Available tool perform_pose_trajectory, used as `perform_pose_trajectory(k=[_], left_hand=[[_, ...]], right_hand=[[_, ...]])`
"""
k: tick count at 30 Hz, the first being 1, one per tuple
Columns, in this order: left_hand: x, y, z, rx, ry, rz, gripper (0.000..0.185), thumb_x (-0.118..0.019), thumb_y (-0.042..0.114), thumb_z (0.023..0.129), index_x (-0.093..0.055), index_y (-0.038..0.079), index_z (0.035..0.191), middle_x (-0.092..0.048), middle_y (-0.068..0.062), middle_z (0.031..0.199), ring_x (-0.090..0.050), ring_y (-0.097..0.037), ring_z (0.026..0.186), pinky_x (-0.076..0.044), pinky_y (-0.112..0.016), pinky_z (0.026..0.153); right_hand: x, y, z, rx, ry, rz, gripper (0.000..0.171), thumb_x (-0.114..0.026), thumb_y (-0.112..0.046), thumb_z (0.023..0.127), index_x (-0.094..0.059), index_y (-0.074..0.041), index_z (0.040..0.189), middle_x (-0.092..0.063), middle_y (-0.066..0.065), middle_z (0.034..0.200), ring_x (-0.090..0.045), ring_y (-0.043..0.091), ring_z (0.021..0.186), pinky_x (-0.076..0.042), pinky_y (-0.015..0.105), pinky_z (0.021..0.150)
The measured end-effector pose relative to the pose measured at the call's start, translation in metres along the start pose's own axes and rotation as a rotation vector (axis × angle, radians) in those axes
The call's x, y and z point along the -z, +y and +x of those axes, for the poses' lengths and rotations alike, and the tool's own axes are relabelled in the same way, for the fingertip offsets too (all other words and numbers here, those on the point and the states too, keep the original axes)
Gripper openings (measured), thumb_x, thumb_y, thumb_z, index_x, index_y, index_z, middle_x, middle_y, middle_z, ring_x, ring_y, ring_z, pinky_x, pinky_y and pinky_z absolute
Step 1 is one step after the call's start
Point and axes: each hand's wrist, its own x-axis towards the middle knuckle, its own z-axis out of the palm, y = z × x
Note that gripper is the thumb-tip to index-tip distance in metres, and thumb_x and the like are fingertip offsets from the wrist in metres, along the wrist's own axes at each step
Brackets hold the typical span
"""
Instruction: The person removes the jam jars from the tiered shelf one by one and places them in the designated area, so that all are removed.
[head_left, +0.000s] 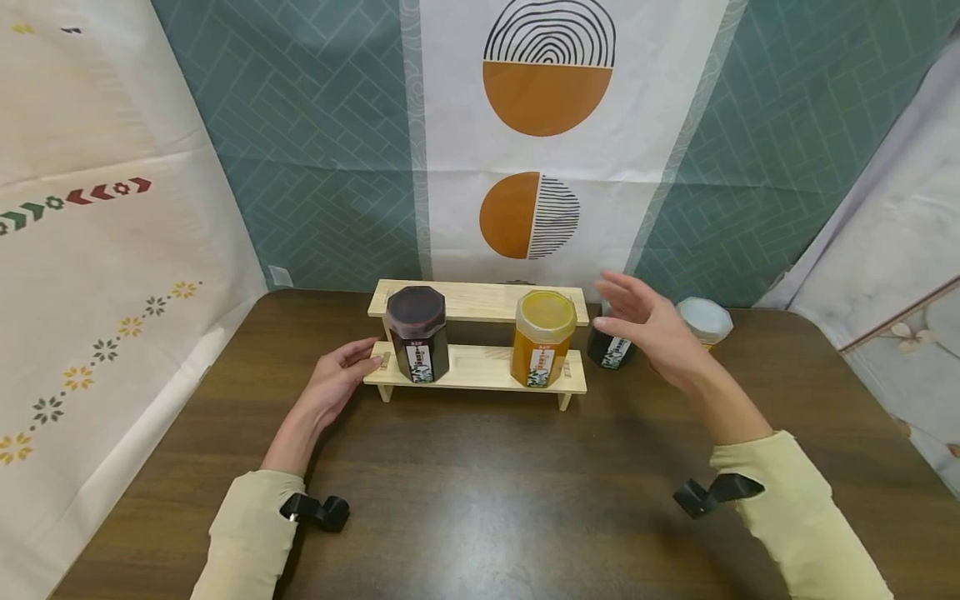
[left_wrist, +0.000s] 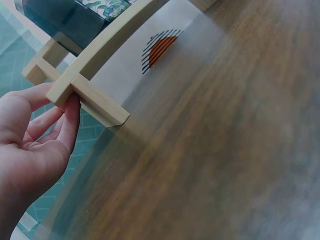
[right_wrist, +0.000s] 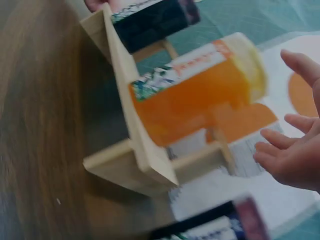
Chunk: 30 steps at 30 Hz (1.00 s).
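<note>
A two-tier wooden rack (head_left: 480,367) stands on the table. On its lower tier sit a dark jar (head_left: 418,337) at the left and a yellow-orange jar (head_left: 542,342) at the right, both upright and lidded. My left hand (head_left: 341,379) pinches the left end of the lower board; in the left wrist view the thumb and fingers (left_wrist: 72,122) meet around that wooden end. My right hand (head_left: 660,329) is in the air right of the rack, fingers spread and holding nothing. Partly hidden behind it is a second dark jar (head_left: 611,350). In the right wrist view the orange jar (right_wrist: 195,95) is beside the fingers.
Behind the right hand, a white-lidded jar (head_left: 705,321) stands on the brown table (head_left: 480,500), mostly covered by the wrist. The upper board (head_left: 480,302) of the rack carries nothing. A patterned cloth (head_left: 315,150) hangs just behind, with pale cloths at both sides.
</note>
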Motion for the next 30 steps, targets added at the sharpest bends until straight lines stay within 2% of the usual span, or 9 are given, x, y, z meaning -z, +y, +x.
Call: perform_pose_trajectory(k=[3,7,13,21,25,30], left_hand=[[-0.001,-0.001,0.0,0.001,-0.008,-0.009,0.051,-0.057,0.002,0.088,-0.034,-0.011,0.132,-0.045,-0.017,0.117,-0.053,-0.01,0.096,-0.044,-0.019,0.082],[-0.002,-0.002,0.0,0.003,-0.014,-0.008,0.051,-0.057,0.002,0.088,-0.034,-0.011,0.132,-0.044,-0.018,0.119,-0.053,-0.01,0.096,-0.044,-0.019,0.082],[-0.003,0.001,0.001,-0.003,-0.015,-0.001,0.051,-0.057,0.002,0.088,-0.034,-0.011,0.132,-0.043,-0.021,0.122,-0.053,-0.011,0.097,-0.044,-0.02,0.083],[0.001,0.0,0.0,-0.001,-0.013,0.004,0.053,-0.057,0.003,0.088,-0.033,-0.01,0.133,-0.041,-0.022,0.125,-0.052,-0.01,0.099,-0.043,-0.02,0.085],[0.001,-0.002,0.0,-0.011,-0.014,-0.001,0.053,-0.057,0.003,0.088,-0.033,-0.011,0.133,-0.041,-0.022,0.124,-0.052,-0.011,0.099,-0.043,-0.02,0.084],[0.001,-0.002,0.001,-0.015,-0.013,0.0,0.052,-0.057,0.003,0.088,-0.033,-0.011,0.133,-0.041,-0.023,0.124,-0.052,-0.01,0.099,-0.043,-0.02,0.084]], right_hand=[[-0.016,0.007,0.013,-0.024,-0.078,0.029,0.073,-0.066,-0.011,0.084,-0.023,-0.01,0.143,-0.03,0.014,0.142,-0.026,0.027,0.129,-0.019,0.043,0.105],[-0.028,0.014,0.027,-0.043,-0.158,0.055,0.079,-0.068,-0.007,0.08,-0.021,-0.012,0.144,-0.03,0.014,0.141,-0.033,0.029,0.124,-0.026,0.044,0.102],[-0.035,0.015,0.034,-0.007,-0.225,0.011,0.083,-0.072,-0.003,0.074,-0.024,-0.009,0.142,-0.044,0.017,0.127,-0.046,0.028,0.109,-0.042,0.038,0.089],[-0.04,0.019,0.04,0.011,-0.184,-0.016,0.071,-0.075,-0.004,0.072,-0.038,-0.005,0.132,-0.052,0.015,0.115,-0.05,0.028,0.102,-0.043,0.04,0.087],[-0.041,0.021,0.04,0.001,-0.157,-0.016,0.071,-0.077,-0.005,0.07,-0.04,-0.006,0.13,-0.052,0.014,0.115,-0.05,0.027,0.102,-0.042,0.041,0.088],[-0.038,0.023,0.037,0.042,-0.173,0.026,0.072,-0.077,-0.001,0.067,-0.04,-0.004,0.13,-0.051,0.014,0.115,-0.049,0.027,0.101,-0.044,0.037,0.086]])
